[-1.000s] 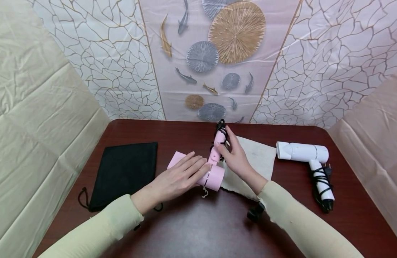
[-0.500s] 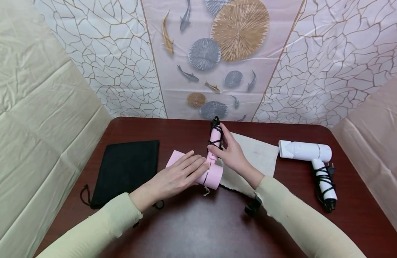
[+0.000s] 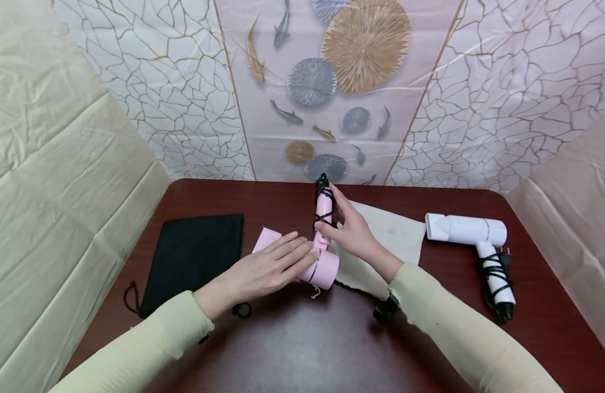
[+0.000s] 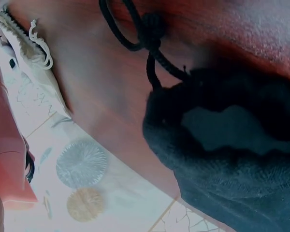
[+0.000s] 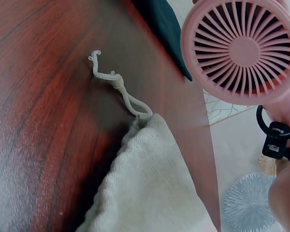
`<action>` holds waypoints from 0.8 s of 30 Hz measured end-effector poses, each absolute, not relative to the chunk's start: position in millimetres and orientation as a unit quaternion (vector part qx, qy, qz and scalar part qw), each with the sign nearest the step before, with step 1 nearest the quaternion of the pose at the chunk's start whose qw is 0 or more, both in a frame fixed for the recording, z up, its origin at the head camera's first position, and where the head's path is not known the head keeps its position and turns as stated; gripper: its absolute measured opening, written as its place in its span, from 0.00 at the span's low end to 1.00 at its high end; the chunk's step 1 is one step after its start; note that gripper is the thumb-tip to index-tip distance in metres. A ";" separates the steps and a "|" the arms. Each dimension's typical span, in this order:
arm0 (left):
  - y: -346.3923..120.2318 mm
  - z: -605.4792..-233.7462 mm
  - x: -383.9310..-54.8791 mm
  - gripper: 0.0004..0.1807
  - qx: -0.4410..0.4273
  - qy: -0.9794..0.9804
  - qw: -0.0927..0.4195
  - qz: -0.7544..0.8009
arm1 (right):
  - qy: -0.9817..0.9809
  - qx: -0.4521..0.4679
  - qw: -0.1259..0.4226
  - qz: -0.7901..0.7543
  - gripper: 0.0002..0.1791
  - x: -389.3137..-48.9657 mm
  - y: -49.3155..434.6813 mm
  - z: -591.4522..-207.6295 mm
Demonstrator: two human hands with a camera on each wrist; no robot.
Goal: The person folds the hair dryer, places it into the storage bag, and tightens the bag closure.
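Observation:
A pink hair dryer (image 3: pixel 327 268), its black cord wound about the handle, is between both hands in the head view. My left hand (image 3: pixel 270 268) grips its barrel from above; the thumb is hidden there. My right hand (image 3: pixel 353 232) holds the handle, thumb on the near side, fingers along the far side. The right wrist view shows the dryer's round intake grille (image 5: pixel 244 52) and a black plug (image 5: pixel 276 140) by the handle. Under the right hand lies a cream drawstring bag (image 3: pixel 388 232), its white cord (image 5: pixel 118 82) loose on the table.
A black drawstring bag (image 3: pixel 196 256) lies at left; its mouth gapes in the left wrist view. A white hair dryer (image 3: pixel 466 230) with a wrapped cord (image 3: pixel 493 273) lies at right. The dark red table (image 3: pixel 302 349) ends at a patterned backdrop (image 3: pixel 184 109).
The dryer's handle has swung leftward to stand more upright in the head view, and my right hand has gone left with it. My left hand stays on the barrel.

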State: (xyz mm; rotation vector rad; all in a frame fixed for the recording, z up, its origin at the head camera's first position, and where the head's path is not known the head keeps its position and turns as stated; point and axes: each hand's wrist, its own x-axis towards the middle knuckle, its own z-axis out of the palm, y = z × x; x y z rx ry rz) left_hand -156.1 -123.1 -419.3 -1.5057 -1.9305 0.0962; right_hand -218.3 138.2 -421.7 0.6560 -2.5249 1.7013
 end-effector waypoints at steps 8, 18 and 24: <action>-124.6 -421.7 -155.8 0.24 -0.584 -0.733 0.347 0.043 | -0.810 0.235 0.006 0.537 0.54 -221.0 138.3 -423.1; -125.8 -425.8 -156.6 0.24 -0.597 -0.716 0.357 0.054 | -0.820 0.272 0.009 0.503 0.53 -218.1 141.2 -419.6; -122.1 -423.5 -156.7 0.23 -0.611 -0.706 0.353 0.059 | -0.841 0.316 0.011 0.439 0.51 -216.1 147.6 -410.0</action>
